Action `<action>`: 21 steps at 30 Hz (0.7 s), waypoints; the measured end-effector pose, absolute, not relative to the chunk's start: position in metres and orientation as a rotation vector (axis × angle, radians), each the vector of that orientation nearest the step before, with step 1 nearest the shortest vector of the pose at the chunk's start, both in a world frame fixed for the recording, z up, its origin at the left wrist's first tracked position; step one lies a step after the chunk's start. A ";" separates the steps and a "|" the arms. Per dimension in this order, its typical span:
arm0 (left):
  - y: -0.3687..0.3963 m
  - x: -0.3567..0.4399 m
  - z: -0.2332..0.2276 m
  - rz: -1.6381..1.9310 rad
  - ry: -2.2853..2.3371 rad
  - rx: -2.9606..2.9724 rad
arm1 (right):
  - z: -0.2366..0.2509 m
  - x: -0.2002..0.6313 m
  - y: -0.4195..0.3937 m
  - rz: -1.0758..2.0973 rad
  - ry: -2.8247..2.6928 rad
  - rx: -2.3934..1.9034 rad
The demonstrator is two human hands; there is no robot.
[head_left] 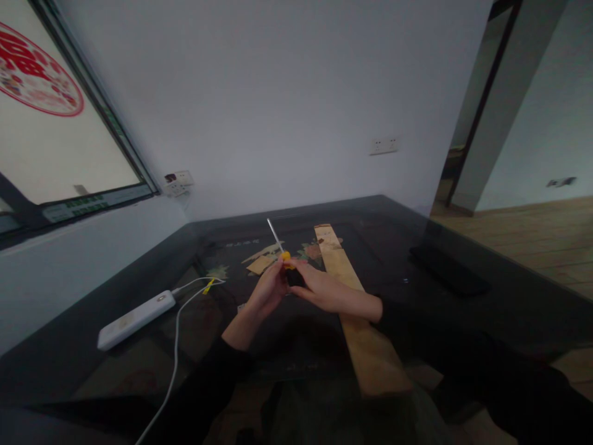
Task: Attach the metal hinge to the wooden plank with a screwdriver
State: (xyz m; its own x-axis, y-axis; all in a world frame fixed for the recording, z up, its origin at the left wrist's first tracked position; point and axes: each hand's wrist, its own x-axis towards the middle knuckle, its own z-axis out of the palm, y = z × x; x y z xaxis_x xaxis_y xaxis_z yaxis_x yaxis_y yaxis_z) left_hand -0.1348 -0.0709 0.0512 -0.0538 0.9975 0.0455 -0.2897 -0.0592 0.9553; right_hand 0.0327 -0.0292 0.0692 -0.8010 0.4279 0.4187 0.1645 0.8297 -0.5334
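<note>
A screwdriver [286,256] with a yellow and black handle is held up over the table, its metal shaft pointing away and slightly left. My left hand [270,289] closes around the handle from the left. From the other side my right hand [322,290] is wrapped on the same handle, its fingers partly hidden. Beneath my right wrist runs a long wooden board [370,352], lying lengthwise and reaching past the table's near edge. Just beyond my left hand is a small light wooden piece [259,265] on the tabletop.
The dark, glossy table [199,352] carries a floral pattern and stands near a white wall. A white power strip [136,318] with a white cable [176,346] lies at the left. On the right rests a dark, flat, long object [448,271].
</note>
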 end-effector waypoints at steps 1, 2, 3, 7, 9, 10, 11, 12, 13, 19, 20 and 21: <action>-0.071 -0.135 0.050 1.420 0.999 0.988 | 0.070 0.033 -0.028 0.685 -2.462 -0.419; -0.070 -0.135 0.049 1.436 1.013 0.966 | 0.071 0.032 -0.028 0.716 -2.450 -0.405; -0.069 -0.136 0.049 1.454 1.033 0.944 | 0.073 0.032 -0.028 0.746 -2.437 -0.394; -0.061 -0.159 0.057 1.576 1.160 1.023 | 0.088 0.045 -0.033 0.809 -2.406 -0.392; -0.059 -0.184 0.063 1.641 1.335 1.216 | 0.094 0.065 -0.037 0.803 -2.387 -0.436; -0.058 -0.199 0.064 1.614 1.490 1.328 | 0.094 0.079 -0.039 0.790 -2.374 -0.469; -0.059 -0.214 0.063 1.538 1.664 1.436 | 0.093 0.095 -0.040 0.785 -2.377 -0.506; -0.060 -0.229 0.061 1.441 1.826 1.513 | 0.089 0.113 -0.042 0.784 -2.395 -0.543; -0.062 -0.243 0.056 1.341 1.960 1.554 | 0.083 0.132 -0.045 0.776 -2.408 -0.610; -0.075 -0.286 0.025 0.955 2.481 1.557 | 0.027 0.217 -0.069 0.857 -2.506 -1.065; -0.075 -0.288 0.023 0.916 2.521 1.561 | 0.021 0.220 -0.074 0.891 -2.547 -1.112; -0.074 -0.290 0.021 0.883 2.551 1.565 | 0.018 0.221 -0.078 0.920 -2.592 -1.138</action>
